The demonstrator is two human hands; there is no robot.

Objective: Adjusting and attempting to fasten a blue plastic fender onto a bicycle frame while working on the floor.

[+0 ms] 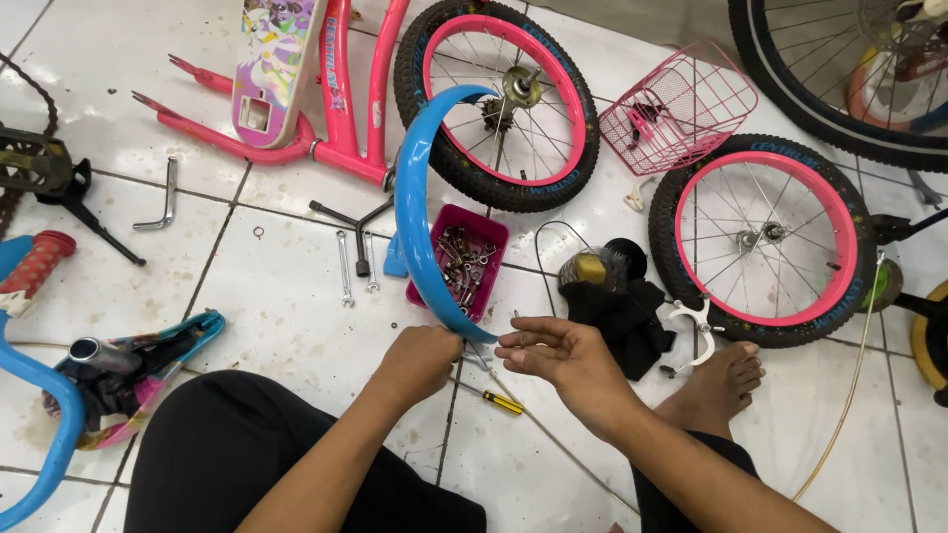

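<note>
Blue mudguard (420, 197) arcs up from the left hand (420, 360), whose fingers wrap its near end so it stands steady — the right hand (563, 357) beside it pinches something too small to make out. Behind, a magenta tray (464, 259) holds bolts; farther off lie pink-rimmed wheels (499, 104) and a wire basket (679, 107).

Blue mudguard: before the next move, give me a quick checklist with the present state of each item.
1. Left hand grips the lower end of the blue mudguard: ok.
2. Right hand holds a small part at the fingertips: cannot tell, too small.
3. Tray of bolts near the hands: ok.
4. Screwdriver on the floor near the hands: ok.
5. Spanners lying left of the mudguard: ok.
</note>
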